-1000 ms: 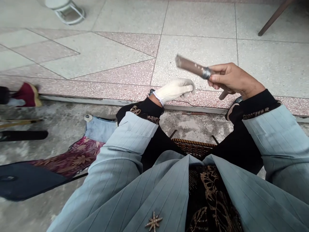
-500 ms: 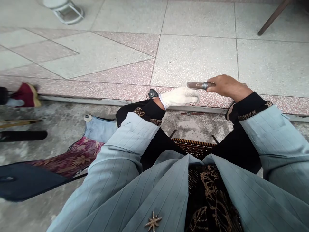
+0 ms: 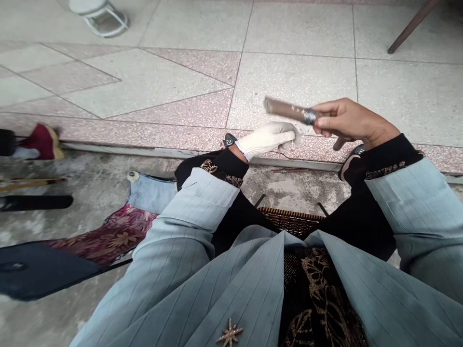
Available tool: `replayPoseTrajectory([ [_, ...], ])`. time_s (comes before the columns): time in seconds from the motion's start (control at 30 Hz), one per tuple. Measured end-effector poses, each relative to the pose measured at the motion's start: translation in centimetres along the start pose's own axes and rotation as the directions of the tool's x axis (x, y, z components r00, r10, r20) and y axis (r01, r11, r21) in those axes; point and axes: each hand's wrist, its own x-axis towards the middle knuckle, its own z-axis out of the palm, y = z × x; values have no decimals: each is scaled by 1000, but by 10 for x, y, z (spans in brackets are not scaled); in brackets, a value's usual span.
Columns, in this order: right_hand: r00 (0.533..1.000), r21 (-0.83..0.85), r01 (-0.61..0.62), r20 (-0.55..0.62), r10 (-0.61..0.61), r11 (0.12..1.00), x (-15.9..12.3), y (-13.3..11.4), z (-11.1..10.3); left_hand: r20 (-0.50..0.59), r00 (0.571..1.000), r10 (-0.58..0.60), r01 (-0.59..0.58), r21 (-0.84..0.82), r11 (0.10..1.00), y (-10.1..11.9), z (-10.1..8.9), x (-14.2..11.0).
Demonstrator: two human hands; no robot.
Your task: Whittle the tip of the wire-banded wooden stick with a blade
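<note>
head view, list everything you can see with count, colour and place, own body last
wire-bound rod: 1, brown with silvery wire, in the right hand
thin stick: 1, reddish, on the concrete below the step
stool: 1, white, top left
furniture leg: 1, brown, top right
another person's shoe: 1, red, left edge
bar: 1, black, left edge
pole: 1, yellowish, above the bar
patchwork cloth item: 1, navy, maroon, pale blue, lower left
woven seat: 1, brown, between the thighs
star brooch: 1, metallic, on the jacket
left hand: 1, white-gloved, centre
right hand: 1, bare, right of centre
</note>
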Motion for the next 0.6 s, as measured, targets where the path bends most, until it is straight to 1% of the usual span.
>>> replayPoseTrajectory([
  [0.03,994,44,13,-111,-8,999,-1,-1,1,13,1000,-14,15,-44,999,1,3,1],
  [0.1,959,78,32,-285,-8,996,1,0,4,69,997,-31,37,-85,996,1,7,1],
  [0.13,938,47,12,-346,5,999,3,1,4,99,995,-28,35,-74,997,1,8,2],
  [0.17,920,-16,-33,-392,24,999,6,2,5,126,992,-17,24,-59,998,0,9,2],
  [0.23,895,-202,-156,-443,52,967,13,7,4,157,987,20,-16,-27,1000,-3,9,2],
  [0.3,900,-375,-233,-432,53,897,18,13,4,201,978,50,-52,7,999,-4,8,3],
  [0.37,921,-480,-247,-386,50,842,21,17,4,251,966,59,-71,39,997,-4,8,3],
  [0.43,937,-560,-257,-344,61,788,23,19,5,278,959,51,-77,80,994,-2,8,3],
  [0.53,956,-691,-268,-276,97,672,24,20,7,267,961,67,-114,164,980,1,6,2],
  [0.6,966,-737,-257,-212,148,625,25,23,9,212,974,73,-121,225,967,1,3,1],
])
